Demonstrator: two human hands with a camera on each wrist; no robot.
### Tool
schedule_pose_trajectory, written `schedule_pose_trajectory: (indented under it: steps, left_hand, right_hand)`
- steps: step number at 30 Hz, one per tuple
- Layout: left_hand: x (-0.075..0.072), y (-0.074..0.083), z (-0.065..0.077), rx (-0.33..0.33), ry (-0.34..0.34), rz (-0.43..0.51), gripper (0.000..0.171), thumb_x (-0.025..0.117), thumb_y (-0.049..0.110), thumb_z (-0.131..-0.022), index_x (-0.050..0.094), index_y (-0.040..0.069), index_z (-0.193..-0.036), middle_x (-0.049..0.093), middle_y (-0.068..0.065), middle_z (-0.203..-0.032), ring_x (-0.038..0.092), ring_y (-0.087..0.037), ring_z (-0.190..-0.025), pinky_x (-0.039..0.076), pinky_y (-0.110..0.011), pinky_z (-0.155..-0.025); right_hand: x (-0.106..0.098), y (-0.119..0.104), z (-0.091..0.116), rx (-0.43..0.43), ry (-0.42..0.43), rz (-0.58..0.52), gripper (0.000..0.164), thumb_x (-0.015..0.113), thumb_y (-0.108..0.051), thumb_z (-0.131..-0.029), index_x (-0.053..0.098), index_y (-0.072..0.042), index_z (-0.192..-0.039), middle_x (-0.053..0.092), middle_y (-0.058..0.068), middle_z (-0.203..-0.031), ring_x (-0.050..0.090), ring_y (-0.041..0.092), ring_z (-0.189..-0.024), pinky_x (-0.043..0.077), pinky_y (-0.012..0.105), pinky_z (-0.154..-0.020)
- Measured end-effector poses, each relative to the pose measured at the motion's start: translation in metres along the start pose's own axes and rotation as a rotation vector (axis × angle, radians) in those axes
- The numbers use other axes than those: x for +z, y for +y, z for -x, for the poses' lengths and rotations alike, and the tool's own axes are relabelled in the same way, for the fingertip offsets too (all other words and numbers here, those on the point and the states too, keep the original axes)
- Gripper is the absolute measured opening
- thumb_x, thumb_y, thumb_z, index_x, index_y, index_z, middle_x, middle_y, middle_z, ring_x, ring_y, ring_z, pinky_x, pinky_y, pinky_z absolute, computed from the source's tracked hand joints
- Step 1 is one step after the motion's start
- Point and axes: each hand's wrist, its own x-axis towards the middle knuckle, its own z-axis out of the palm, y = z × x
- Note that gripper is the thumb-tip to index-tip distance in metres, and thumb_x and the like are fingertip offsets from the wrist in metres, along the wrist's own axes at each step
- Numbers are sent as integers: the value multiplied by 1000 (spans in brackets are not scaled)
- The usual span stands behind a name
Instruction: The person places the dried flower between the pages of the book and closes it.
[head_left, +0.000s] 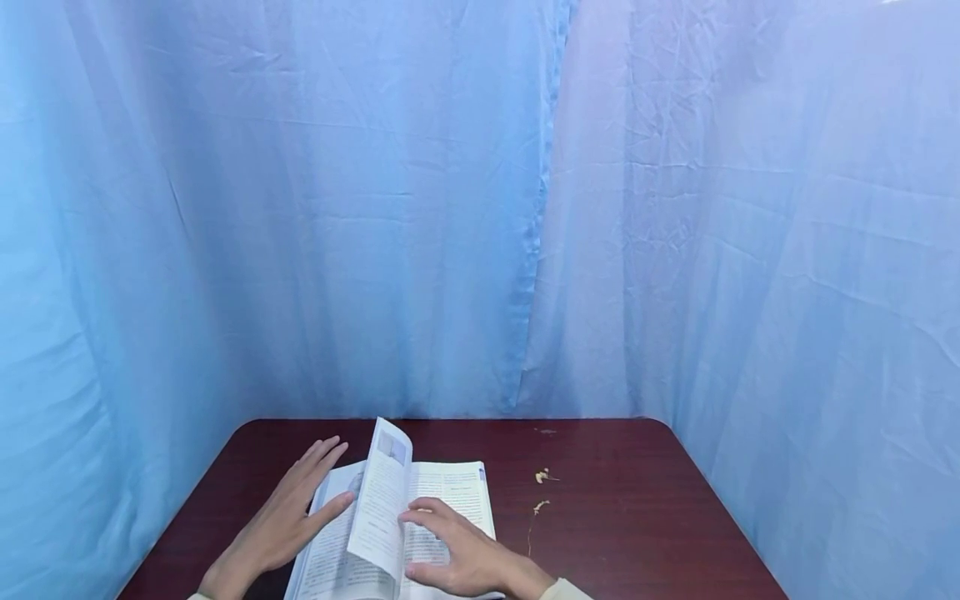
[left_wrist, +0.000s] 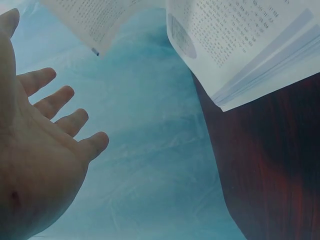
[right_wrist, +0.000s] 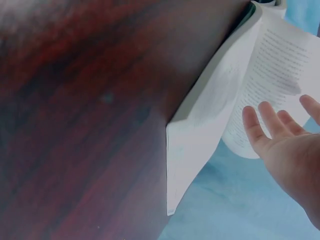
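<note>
An open book [head_left: 450, 483] lies at the table's near side, its pages printed with text. One page [head_left: 382, 508] stands up from the middle and leans left, with a small picture near its top. My left hand [head_left: 288, 504] hovers over the book's left edge, fingers straight and spread, thumb near the raised page. In the left wrist view that hand [left_wrist: 47, 130] has nothing in its palm. My right hand [head_left: 468, 550] is over the right-hand pages, fingertips close to the raised page. The right wrist view shows this hand [right_wrist: 285, 135] with fingers extended beside the page [right_wrist: 275, 70].
The dark red-brown table [head_left: 637, 517] has rounded far corners. Two small dried plant sprigs, a yellowish one [head_left: 543, 476] and a thin-stemmed one [head_left: 540, 507], lie right of the book. Blue curtains [head_left: 420, 208] hang behind the table and along both sides.
</note>
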Motion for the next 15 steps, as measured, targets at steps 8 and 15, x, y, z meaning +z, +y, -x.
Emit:
schedule_pose_trajectory:
  steps: [8, 15]
  left_hand:
    - [-1, 0, 1, 20, 16, 3, 71, 77, 39, -108, 52, 8, -168, 49, -22, -175, 37, -61, -162, 37, -84, -121]
    - [5, 0, 0, 13, -2, -21, 68, 78, 37, -107, 58, 4, -163, 54, -25, -171, 41, -61, -161, 41, -85, -119]
  right_hand:
    - [7, -3, 2, 6, -142, 90, 63, 69, -48, -112, 52, -23, -167, 49, 5, -173, 55, 17, -156, 53, 33, -125]
    - [11, 0, 0, -10, -270, 99, 69, 73, -45, -110, 47, -24, -170, 45, 7, -178, 53, 17, -159, 56, 33, -121]
